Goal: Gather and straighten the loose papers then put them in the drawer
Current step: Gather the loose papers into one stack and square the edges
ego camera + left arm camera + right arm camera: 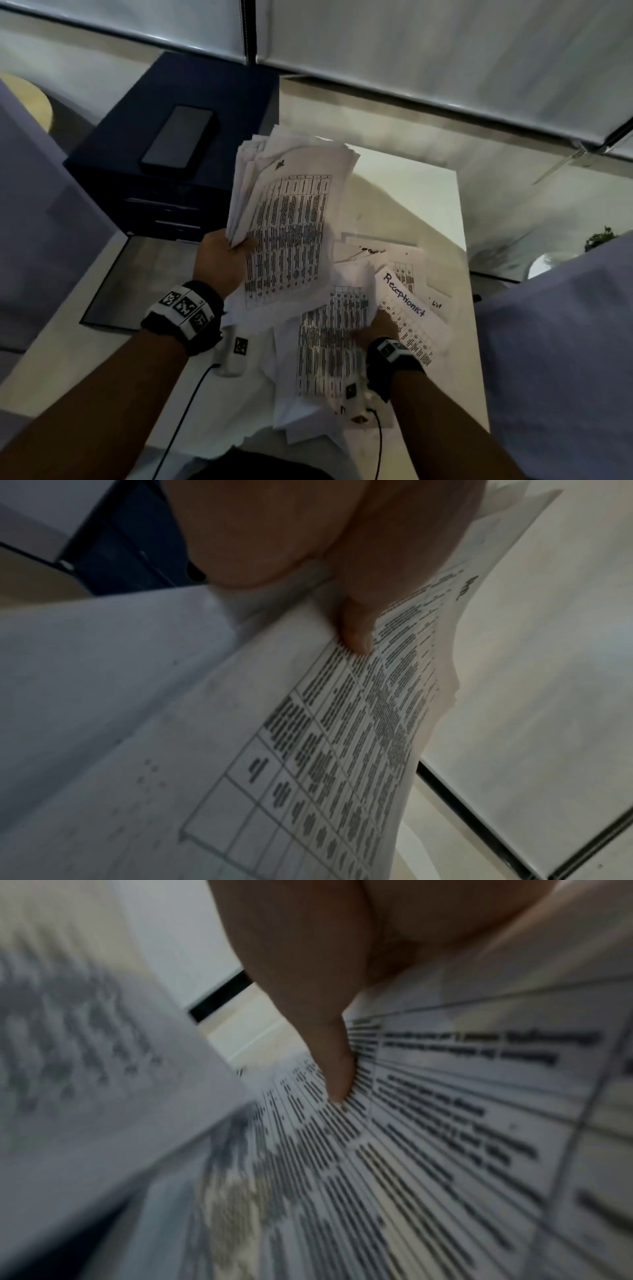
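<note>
From the head view, the left hand (219, 255) is gripping a raised sheaf of papers (287, 212) while the right hand (378, 329) is pressing on loose sheets (329, 346) littering the tabletop (442, 192); gathering looks about half done. The cabinet's drawers (164, 212) are sitting closed, contents unseen. In the wrist views, each thumb (356, 631) is pinching printed paper (428, 1137).

Matt printed paper sheets (291, 219), smooth pale tabletop (411, 192), glossy phone (180, 138)
</note>
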